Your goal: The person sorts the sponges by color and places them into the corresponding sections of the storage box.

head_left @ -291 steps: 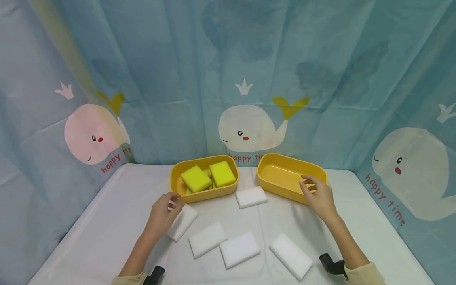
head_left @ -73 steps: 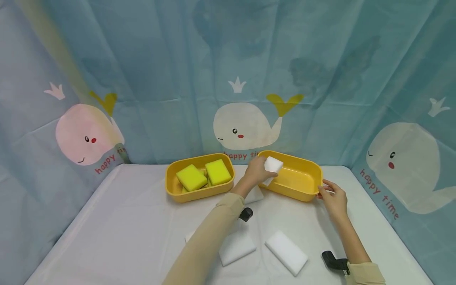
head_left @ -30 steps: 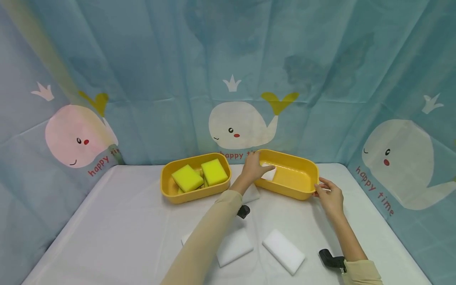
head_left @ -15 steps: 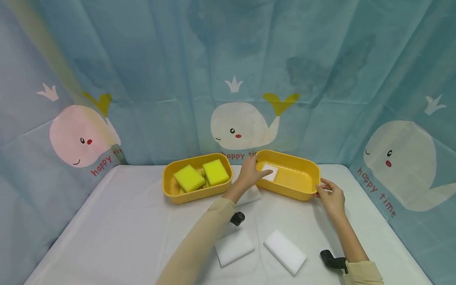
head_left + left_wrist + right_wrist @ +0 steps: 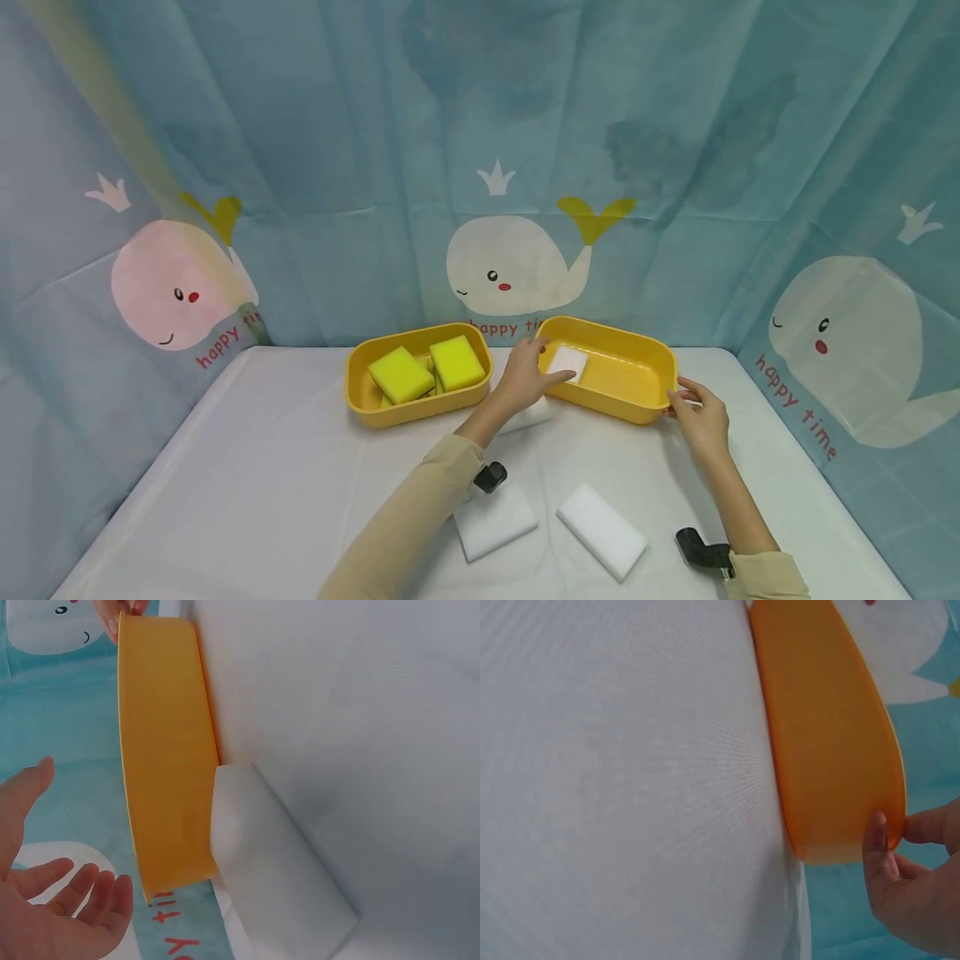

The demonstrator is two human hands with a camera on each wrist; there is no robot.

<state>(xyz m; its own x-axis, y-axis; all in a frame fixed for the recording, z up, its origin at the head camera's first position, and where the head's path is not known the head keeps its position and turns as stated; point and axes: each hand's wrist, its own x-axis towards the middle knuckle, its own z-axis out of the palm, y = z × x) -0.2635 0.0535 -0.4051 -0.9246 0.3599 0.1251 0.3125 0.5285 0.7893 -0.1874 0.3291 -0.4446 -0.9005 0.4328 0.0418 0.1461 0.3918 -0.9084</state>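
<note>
My left hand (image 5: pixel 522 377) is over the left end of the right-hand yellow container (image 5: pixel 622 404), its fingers spread and holding nothing. In the left wrist view, that hand (image 5: pixel 64 900) has thumb and fingers apart beside the container. One white sponge (image 5: pixel 567 363) lies flat inside, at the left end. My right hand (image 5: pixel 701 417) pinches the container's right-end rim; in the right wrist view its thumb (image 5: pixel 875 832) lies on the outer wall. Another white sponge (image 5: pixel 527 417) lies on the table in front of the container, partly hidden by my left wrist.
Left of it stands a second yellow container (image 5: pixel 420 410) with several yellow-green sponges (image 5: pixel 401 375). Two white sponges lie nearer me, one (image 5: pixel 495 522) by my left forearm and one (image 5: pixel 602 532) to its right. A blue whale-print curtain (image 5: pixel 390 183) hangs behind the white table (image 5: pixel 247 467).
My left hand put a white sponge down into the right container, released it, and has drawn slightly back toward me. My right hand stays on the rim.
</note>
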